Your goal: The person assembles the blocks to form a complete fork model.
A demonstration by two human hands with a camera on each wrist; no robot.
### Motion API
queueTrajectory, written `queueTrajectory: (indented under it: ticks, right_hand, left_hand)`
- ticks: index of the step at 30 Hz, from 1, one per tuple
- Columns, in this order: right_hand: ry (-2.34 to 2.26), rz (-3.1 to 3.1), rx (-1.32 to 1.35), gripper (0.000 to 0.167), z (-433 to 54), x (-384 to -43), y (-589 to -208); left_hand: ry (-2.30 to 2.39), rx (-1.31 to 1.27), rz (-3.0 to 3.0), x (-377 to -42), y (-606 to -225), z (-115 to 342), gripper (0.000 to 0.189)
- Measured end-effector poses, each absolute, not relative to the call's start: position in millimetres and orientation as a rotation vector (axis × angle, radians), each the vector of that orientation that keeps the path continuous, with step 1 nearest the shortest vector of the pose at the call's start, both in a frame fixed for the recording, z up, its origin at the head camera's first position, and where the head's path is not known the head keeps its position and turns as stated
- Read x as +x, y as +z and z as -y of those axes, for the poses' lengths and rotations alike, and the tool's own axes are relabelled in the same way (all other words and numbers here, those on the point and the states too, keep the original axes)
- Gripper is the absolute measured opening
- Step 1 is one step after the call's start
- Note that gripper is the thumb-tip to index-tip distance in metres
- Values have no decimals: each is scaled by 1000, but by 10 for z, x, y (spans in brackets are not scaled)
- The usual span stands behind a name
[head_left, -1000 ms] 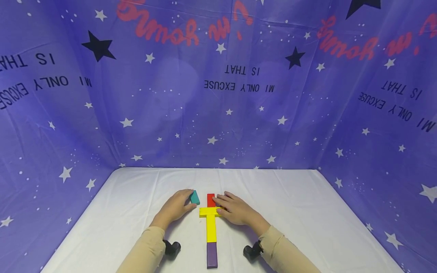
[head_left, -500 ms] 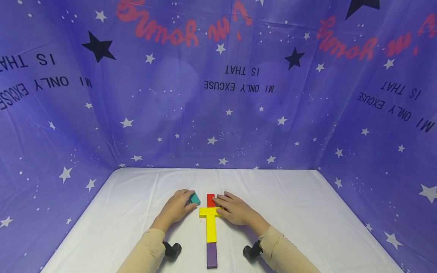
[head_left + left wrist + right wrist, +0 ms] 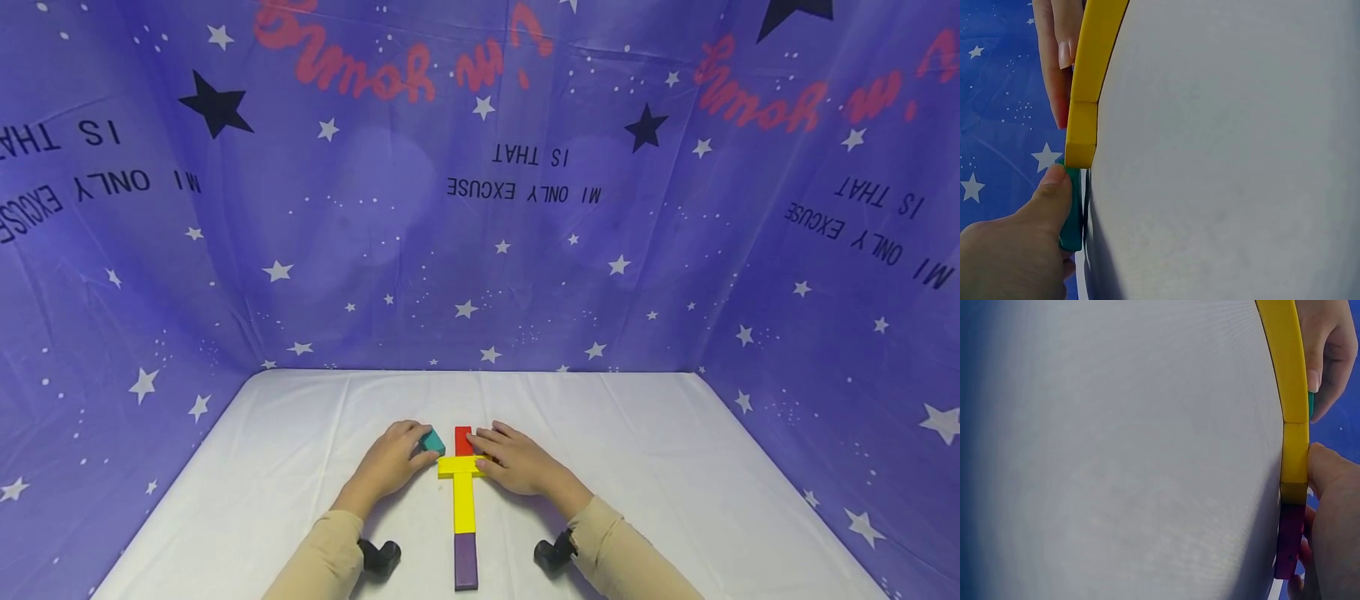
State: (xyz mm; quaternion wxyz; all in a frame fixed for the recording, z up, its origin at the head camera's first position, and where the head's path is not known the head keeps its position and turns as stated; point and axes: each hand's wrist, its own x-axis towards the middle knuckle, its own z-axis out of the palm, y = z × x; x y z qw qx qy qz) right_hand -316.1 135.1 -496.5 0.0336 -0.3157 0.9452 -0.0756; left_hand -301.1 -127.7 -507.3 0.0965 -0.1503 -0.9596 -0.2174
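Observation:
A flat row of blocks lies on the white cloth: a red block (image 3: 463, 440), a yellow crossbar (image 3: 453, 467), a yellow upright block (image 3: 464, 502) and a purple block (image 3: 466, 561). My left hand (image 3: 392, 462) pinches a teal block (image 3: 432, 442) slantwise, close to the crossbar's left end. In the left wrist view the thumb lies along this teal block (image 3: 1071, 215). My right hand (image 3: 521, 462) covers the crossbar's right end, index fingertip at the red block. The right wrist view shows its fingers around a dark magenta block (image 3: 1290, 542), hidden in the head view, with the thumb at the crossbar.
The white cloth (image 3: 600, 417) covers the table, walled by purple star-printed curtains (image 3: 480, 275) at the back and sides. Black wrist cameras (image 3: 381, 557) hang below both sleeves, one on each side of the purple block.
My left hand has shifted slightly right and nearer with the teal block, bringing it closer to the crossbar. The right hand and the row of blocks have stayed put.

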Motion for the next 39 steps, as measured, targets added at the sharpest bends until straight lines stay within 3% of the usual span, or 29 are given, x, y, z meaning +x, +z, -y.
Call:
queueTrajectory:
  ticks: [39]
  right_hand:
    - [-247,-2903,-975,54,-1349,-3150,-4947]
  left_hand:
    - [-655,-531,2803,-2965,-5086,1270,51]
